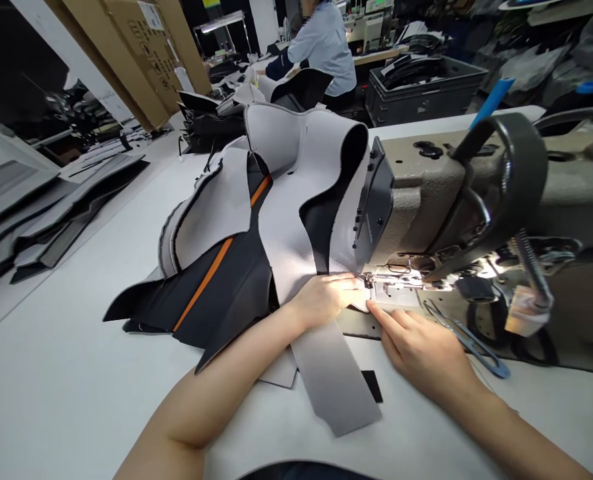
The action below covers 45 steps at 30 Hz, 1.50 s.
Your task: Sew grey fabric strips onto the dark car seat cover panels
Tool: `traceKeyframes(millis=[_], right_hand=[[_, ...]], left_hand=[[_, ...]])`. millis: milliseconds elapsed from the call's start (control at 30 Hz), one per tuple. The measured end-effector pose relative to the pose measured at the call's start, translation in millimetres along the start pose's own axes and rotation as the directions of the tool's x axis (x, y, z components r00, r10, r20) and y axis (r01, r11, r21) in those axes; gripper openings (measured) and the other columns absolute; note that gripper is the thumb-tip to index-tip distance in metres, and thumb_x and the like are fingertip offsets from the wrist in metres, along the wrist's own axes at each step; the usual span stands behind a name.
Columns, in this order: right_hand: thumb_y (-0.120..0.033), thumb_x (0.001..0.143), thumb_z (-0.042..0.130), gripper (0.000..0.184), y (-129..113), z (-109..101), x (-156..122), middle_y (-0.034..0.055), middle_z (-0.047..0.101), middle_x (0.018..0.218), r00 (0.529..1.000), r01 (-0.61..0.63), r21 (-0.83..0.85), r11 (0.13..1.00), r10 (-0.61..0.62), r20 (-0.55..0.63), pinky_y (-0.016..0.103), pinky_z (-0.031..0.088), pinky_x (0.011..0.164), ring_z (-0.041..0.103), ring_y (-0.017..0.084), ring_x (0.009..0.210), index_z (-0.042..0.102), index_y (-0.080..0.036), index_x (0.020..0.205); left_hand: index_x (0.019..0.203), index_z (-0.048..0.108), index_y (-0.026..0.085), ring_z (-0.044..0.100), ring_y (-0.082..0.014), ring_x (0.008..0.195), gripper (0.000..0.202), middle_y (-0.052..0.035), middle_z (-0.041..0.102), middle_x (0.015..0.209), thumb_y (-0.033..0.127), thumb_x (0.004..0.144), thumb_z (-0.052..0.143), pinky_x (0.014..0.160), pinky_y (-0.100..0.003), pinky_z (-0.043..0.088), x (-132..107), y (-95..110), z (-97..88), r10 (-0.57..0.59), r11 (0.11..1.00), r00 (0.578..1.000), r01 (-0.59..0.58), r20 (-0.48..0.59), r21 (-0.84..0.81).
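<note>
A sewing machine (426,193) stands at the right, its lit needle area above a small metal plate. My left hand (326,298) lies flat with fingers stretched toward the needle, pressing on a light grey fabric panel (289,230). My right hand (421,347) reaches in from the other side. Its index fingertip touches the fabric's edge just in front of the presser foot, and its other fingers are loosely bent. The panel belongs to a bulky sewn piece with black fabric (241,280) and an orange stripe (204,283). A grey strap-like end (336,380) hangs toward me.
Blue-handled thread snips (486,353) lie on the machine bed beside my right hand. Stacked grey and black panels (61,213) sit at the left. Behind are cardboard boxes (141,60), a grey crate (421,87) of dark pieces, and a person in a light blue shirt (326,47).
</note>
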State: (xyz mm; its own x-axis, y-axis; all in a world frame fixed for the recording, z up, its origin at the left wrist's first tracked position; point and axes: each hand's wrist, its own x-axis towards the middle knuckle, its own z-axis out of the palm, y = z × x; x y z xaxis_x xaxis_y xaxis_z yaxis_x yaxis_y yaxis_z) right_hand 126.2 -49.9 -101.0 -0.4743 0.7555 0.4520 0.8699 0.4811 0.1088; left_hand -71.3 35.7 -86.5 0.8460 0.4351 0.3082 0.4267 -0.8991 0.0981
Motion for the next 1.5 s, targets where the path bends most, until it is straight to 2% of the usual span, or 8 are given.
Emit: traceKeyframes(millis=[367,600,733,900,1167,1333,1500], right_hand=[[-0.016,0.086,0.041,0.038,1,2,4,0.0021,0.06,0.065,1.0,-0.01,-0.004,1.0,0.01,0.008,0.029,0.03,0.049,0.054,0.014,0.055,0.063,-0.011,0.117],[-0.015,0.083,0.043,0.038,1,1,5,0.0031,0.06,0.063,0.999,0.026,-0.036,0.999,-0.025,0.026,0.028,0.029,0.048,0.054,0.014,0.054,0.063,-0.011,0.115],[-0.015,0.083,0.043,0.038,1,3,5,0.0028,0.061,0.064,1.0,0.01,-0.048,0.999,-0.009,0.022,0.029,0.029,0.048,0.053,0.014,0.054,0.062,-0.011,0.116],[-0.015,0.084,0.042,0.04,-1,3,4,0.0026,0.061,0.065,1.0,-0.017,-0.036,0.999,0.018,0.025,0.029,0.029,0.048,0.053,0.014,0.054,0.062,-0.012,0.118],[-0.016,0.085,0.041,0.04,-2,2,5,0.003,0.063,0.066,0.998,-0.038,-0.041,0.998,0.04,0.042,0.029,0.029,0.048,0.054,0.015,0.055,0.062,-0.013,0.119],[-0.015,0.086,0.04,0.04,-4,2,5,0.0029,0.065,0.069,0.997,-0.048,-0.047,0.998,0.05,0.057,0.029,0.031,0.048,0.056,0.015,0.057,0.062,-0.014,0.119],[-0.016,0.087,0.038,0.04,-5,0,3,0.0015,0.066,0.071,0.997,-0.05,-0.048,0.998,0.052,0.056,0.029,0.033,0.048,0.058,0.015,0.058,0.06,-0.014,0.121]], left_hand=[[0.104,0.067,0.012,0.059,-0.0137,0.11,0.023,-0.0037,0.068,0.11,0.014,0.092,0.048,0.099,-0.024,0.046,2,-7,5.1,-0.028,0.998,0.997,0.024,-0.073,-0.062],[0.107,0.066,0.011,0.059,-0.0153,0.11,0.024,-0.0055,0.067,0.111,0.015,0.092,0.047,0.1,-0.026,0.046,3,-7,4.0,-0.033,0.999,0.999,0.031,-0.038,-0.044],[0.106,0.067,0.012,0.059,-0.0155,0.109,0.028,-0.0043,0.068,0.108,0.016,0.095,0.041,0.097,-0.026,0.047,6,-7,-0.1,-0.061,0.997,0.998,0.061,0.0,-0.052],[0.101,0.067,0.015,0.06,-0.0155,0.106,0.022,-0.0026,0.068,0.106,0.017,0.093,0.047,0.094,-0.026,0.048,9,-8,-2.6,-0.086,0.994,0.996,0.088,0.036,-0.065],[0.102,0.066,0.017,0.059,-0.0142,0.106,0.023,-0.0022,0.066,0.108,0.019,0.095,0.043,0.093,-0.026,0.048,10,-7,-1.4,-0.102,0.99,0.994,0.104,0.028,-0.091],[0.105,0.065,0.015,0.057,-0.0147,0.11,0.032,-0.0024,0.065,0.109,0.02,0.098,0.034,0.095,-0.025,0.046,9,-9,-0.5,-0.097,0.99,0.995,0.099,0.026,-0.099],[0.102,0.065,0.017,0.059,-0.0147,0.104,0.022,-0.003,0.065,0.105,0.02,0.095,0.045,0.087,-0.023,0.048,10,-10,1.7,-0.11,0.992,0.993,0.112,0.04,-0.053]])
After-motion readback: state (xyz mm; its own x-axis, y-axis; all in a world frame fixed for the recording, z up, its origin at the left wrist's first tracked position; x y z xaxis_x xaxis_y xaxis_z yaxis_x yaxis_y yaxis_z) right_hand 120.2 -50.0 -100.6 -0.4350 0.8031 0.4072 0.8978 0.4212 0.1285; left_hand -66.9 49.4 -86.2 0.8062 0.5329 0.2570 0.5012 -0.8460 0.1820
